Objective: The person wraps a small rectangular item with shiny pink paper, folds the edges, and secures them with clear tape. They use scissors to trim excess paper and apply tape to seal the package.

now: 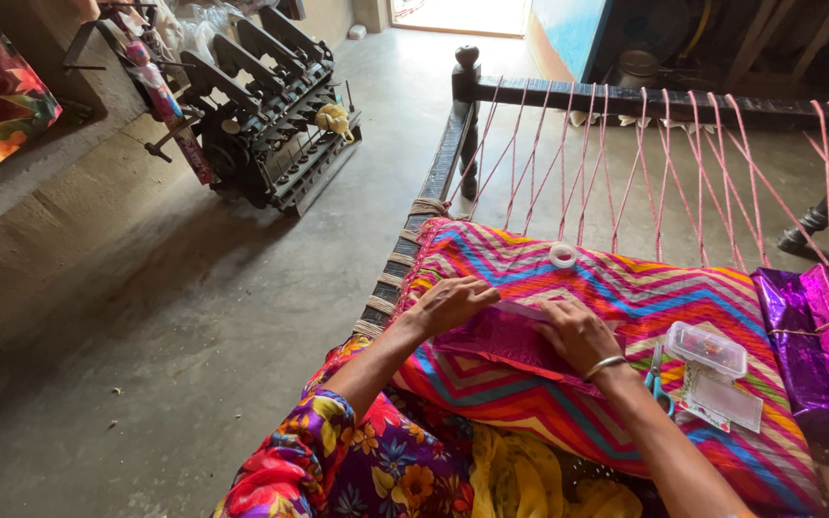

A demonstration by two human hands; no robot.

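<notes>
Magenta fabric piece [501,336] | both hands pressed flat on it | zigzag cloth [645,288] beneath

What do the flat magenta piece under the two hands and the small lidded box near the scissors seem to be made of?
Magenta piece: probably thin paper or fabric; it lies flat under the left hand and right hand. Lidded box: likely clear plastic, since its contents show through.

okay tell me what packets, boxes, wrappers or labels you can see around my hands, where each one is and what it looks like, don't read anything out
Magenta flat packet: on the zigzag striped cloth, under both the left hand and right hand.
Clear plastic box: right of the right hand, small, rectangular, reddish bits inside.
Flat clear packet: just below that box, pale card inside.
Shiny purple wrapper: far right, crinkled foil, tied with string.
No signs or screens.
</notes>
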